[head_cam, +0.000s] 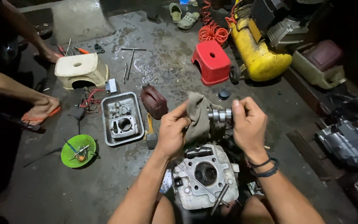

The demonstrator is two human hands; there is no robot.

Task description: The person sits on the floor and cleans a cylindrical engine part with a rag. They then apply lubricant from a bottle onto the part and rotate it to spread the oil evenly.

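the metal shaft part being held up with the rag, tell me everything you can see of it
The short grey metal shaft looks like bare steel, stepped, with lobes or collars along it. It lies roughly level above the grey cast engine head. The right hand pinches its right end; the left hand presses a crumpled grey-brown rag around its left end, hiding that part.

Single head cam, worn by the person, pitched steeply down and forward over their knees. Close on both hands at frame centre, near the engine part in the lap; wet concrete floor runs to the top edge. No second view.
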